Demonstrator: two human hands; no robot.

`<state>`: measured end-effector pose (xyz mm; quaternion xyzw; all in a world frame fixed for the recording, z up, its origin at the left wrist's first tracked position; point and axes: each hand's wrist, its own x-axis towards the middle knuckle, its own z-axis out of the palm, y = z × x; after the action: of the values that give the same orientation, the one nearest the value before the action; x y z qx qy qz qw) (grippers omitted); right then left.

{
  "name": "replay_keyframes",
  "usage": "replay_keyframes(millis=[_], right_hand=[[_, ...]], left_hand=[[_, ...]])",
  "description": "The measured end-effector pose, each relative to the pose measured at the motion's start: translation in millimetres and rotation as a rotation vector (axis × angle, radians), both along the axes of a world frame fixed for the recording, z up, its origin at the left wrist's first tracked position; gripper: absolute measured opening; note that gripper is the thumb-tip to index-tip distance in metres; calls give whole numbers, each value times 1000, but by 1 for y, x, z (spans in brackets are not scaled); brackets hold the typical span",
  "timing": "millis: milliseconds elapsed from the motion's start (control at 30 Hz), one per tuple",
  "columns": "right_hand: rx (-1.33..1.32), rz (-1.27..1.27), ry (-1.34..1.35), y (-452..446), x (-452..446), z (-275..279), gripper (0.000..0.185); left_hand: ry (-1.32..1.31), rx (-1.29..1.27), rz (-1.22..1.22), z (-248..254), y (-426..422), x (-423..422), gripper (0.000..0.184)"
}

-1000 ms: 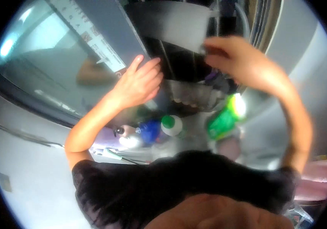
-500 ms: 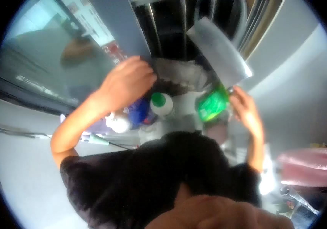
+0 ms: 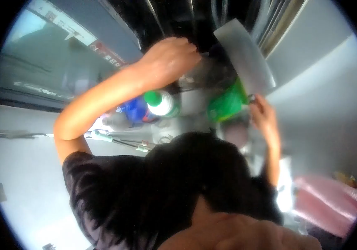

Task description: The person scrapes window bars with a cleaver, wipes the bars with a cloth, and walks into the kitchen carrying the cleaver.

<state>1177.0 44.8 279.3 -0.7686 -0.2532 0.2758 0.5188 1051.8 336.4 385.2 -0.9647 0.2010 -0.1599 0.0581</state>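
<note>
My right hand (image 3: 264, 112) is closed round the handle of a cleaver (image 3: 247, 56), whose broad metal blade points up and away from me. A green packet (image 3: 228, 103) lies just left of that hand, under the blade's lower end. My left hand (image 3: 172, 58) is held out with its back towards me and its fingers curled; whatever is inside them, if anything, is hidden. Below the left wrist stands a white bottle with a green cap (image 3: 161, 103), with a blue container (image 3: 134, 109) beside it.
Dark window bars (image 3: 178, 18) run across the far side. A framed glass pane (image 3: 36, 62) is at the left and a pale wall (image 3: 324, 91) at the right. Toothbrush-like items (image 3: 101, 135) lie near my left elbow. A pink cloth (image 3: 328, 204) is at the lower right.
My left hand has moved right and farther out, towards the bars, with its fingers still curled. The cleaver stays in my right hand, at nearly the same place. The view has shifted slightly.
</note>
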Motion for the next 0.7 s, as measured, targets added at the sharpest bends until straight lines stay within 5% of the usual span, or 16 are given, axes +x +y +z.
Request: replay_keyframes(millis=[333,500,600,667,700], right_hand=[[214,160,217,6,32,-20,44],[535,474,198,32,16,-12,47],[480,751,11,62,-1,7,40],[626,880,184,79,-17,3,38],[696,884,199,84,-23,1,36]], left_hand=[[222,-327,232,13,-91,-73,14],[322,-692,446,-26,-118,-77,37],[107,-935,504,-39,-129,-65,43],[161,-1083,718,-51,-134,-76,46],[-37,-1236,605,-62,-137,-68,38]])
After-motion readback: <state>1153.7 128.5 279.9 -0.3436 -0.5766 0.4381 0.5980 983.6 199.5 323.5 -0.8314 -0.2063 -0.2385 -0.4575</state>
